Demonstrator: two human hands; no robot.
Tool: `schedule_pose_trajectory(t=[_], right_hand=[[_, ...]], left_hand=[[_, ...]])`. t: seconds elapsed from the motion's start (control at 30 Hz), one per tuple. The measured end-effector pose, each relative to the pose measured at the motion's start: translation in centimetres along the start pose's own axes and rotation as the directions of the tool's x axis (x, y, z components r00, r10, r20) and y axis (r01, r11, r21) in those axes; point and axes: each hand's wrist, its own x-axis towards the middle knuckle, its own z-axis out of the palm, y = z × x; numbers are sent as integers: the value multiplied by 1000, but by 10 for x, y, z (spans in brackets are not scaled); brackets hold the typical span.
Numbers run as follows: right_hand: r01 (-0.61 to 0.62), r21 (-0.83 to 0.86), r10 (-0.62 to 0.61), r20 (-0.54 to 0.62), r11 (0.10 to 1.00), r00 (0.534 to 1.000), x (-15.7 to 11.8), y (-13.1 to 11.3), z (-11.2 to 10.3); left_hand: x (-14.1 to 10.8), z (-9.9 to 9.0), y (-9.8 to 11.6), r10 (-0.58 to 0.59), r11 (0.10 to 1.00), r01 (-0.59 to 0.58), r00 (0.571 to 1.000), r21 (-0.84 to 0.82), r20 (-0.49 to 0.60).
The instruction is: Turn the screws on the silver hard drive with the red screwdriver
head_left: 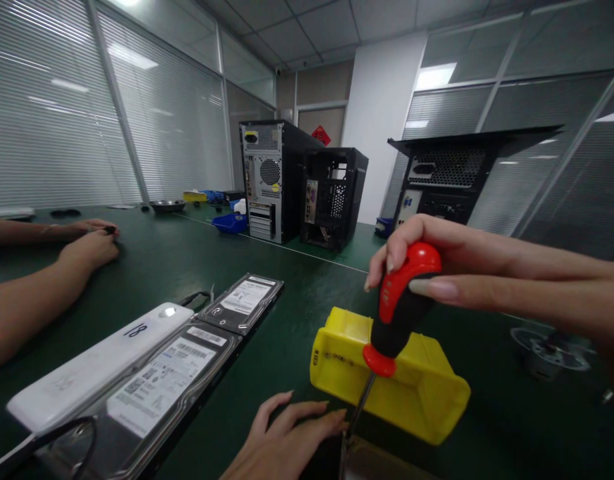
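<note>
My right hand (437, 267) is closed round the red and black handle of a screwdriver (404, 307). The shaft slants down and left, its tip low in the view beside my left hand (291, 433). That hand is palm down with its fingers spread, fingertips beside the shaft at the edge of a dark flat object (381, 463), mostly cut off by the bottom of the frame. Behind the shaft a yellow plastic bin (431, 387) lies tipped with its opening facing me.
Two hard drives (161, 380) (247, 300) lie left beside a white power strip (101, 367) with cables. Computer cases (267, 180) (334, 197) (437, 180) stand behind. Another person's hands (89, 247) rest at far left. A blue bin (230, 223) and metal bowl (167, 207) sit further back.
</note>
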Motion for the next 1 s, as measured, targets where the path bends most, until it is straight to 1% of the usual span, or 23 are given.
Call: schedule_pose_trajectory(t=[0.07,0.13,0.2,0.27,0.33,0.4,0.47,0.53,0.6,0.7,0.83,0.93,1.0], right_hand=[[9,19,-9,17,1000,1000,0,0,1],[7,3,-7,27,1000,1000,5,1,4],[31,-32,-32,-27,999,999,13,2,10],[91,-55,-98,-130,994,987,21,4,16],[128,-58,-136,-170,990,976,26,4,22],[124,-42,-129,-150,991,980,26,3,25],[100,-9,-101,-102,995,990,24,0,26],[82,24,-81,-62,996,995,21,-1,25],[77,33,-76,-46,996,996,20,-1,22],[101,-9,-101,-53,995,993,21,3,17],[130,-116,-141,-91,985,986,26,10,13],[145,-193,-169,-117,970,979,29,11,15],[168,-236,-205,-141,957,968,31,10,19]], left_hand=[[0,1,0,7,1000,-7,1000,25,3],[0,1,1,15,999,-15,1000,48,12],[0,0,2,17,997,-18,1000,69,9],[1,0,2,16,998,-16,1000,68,-1],[2,-1,2,21,999,-21,1000,32,1],[4,-1,2,8,1000,-8,1000,-17,3],[5,-1,3,1,998,-2,1000,-56,-6],[5,-1,5,7,997,-9,1000,-78,-28],[5,-2,7,13,996,-17,999,-85,-49],[5,-5,9,-2,997,0,1000,-81,-24],[6,-11,14,-30,994,33,999,-109,27],[7,-14,16,-25,992,31,998,-118,51],[7,-13,15,-26,993,31,999,-112,48]])
